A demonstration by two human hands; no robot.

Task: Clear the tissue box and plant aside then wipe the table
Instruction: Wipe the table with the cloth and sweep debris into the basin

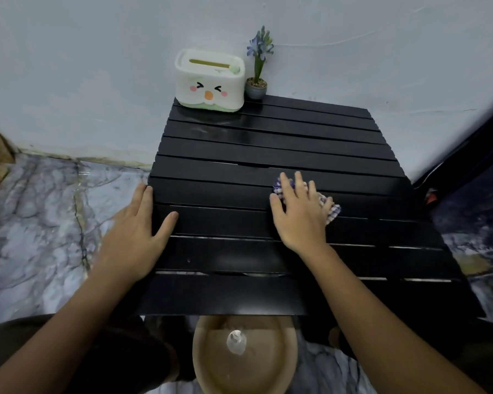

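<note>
A low black slatted table [268, 155] stands against a pale wall. At its far left corner sits a white and green tissue box [209, 81] with a cartoon face. Right beside it is a small potted plant [257, 69] with purple flowers in a grey pot. My right hand [299, 214] lies flat with spread fingers on a purple checked cloth [332, 209], pressing it onto the table's middle right. My left hand [137, 231] rests on the table's left edge, fingers straight, thumb on the top.
A beige round basin [211, 362] with water and a little foam sits on the floor under the table's near edge. Marble-patterned floor [34, 223] spreads to the left. A dark object [467, 155] leans at the right wall.
</note>
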